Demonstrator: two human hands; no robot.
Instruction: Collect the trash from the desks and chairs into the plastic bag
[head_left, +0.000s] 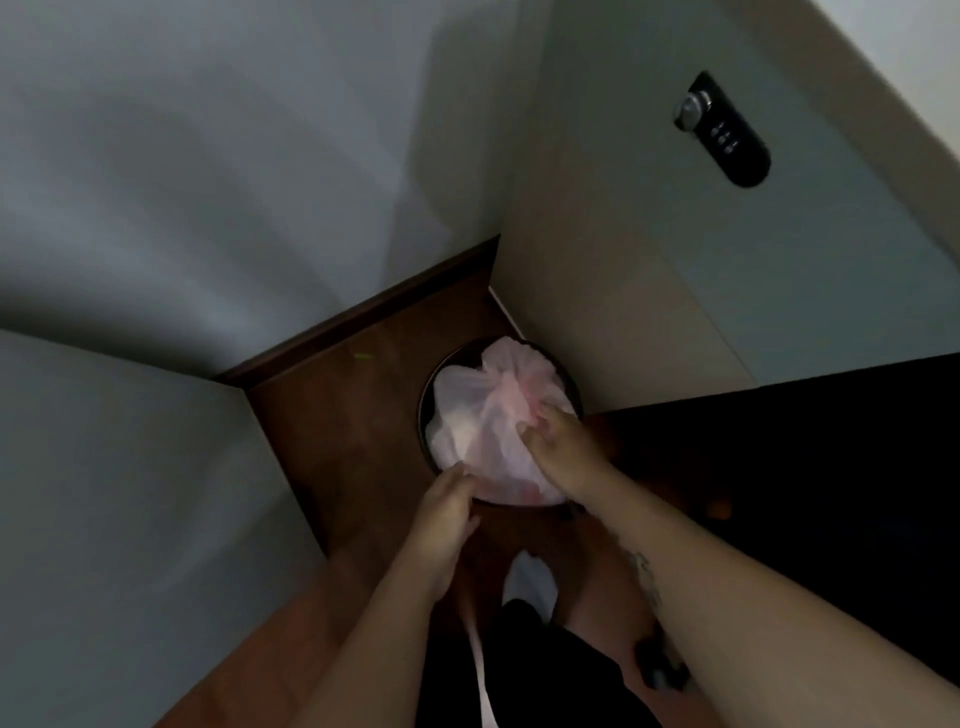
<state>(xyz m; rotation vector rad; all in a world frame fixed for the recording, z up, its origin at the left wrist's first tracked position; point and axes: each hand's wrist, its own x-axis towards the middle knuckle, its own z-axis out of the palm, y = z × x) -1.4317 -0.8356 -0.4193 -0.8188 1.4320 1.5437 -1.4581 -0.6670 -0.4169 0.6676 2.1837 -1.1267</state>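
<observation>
A pale pink plastic bag fills a round dark bin on the brown wooden floor, in a corner between two walls. My right hand grips the bunched top of the bag near its right side, fingers curled into the plastic. My left hand holds the bag's near edge at the bin's front rim, fingers bent over it. What lies inside the bag is hidden.
Grey walls close in on the left and behind the bin. A light cabinet door with a black combination lock stands on the right. A dark surface lies at the right. My white shoe is below the bin.
</observation>
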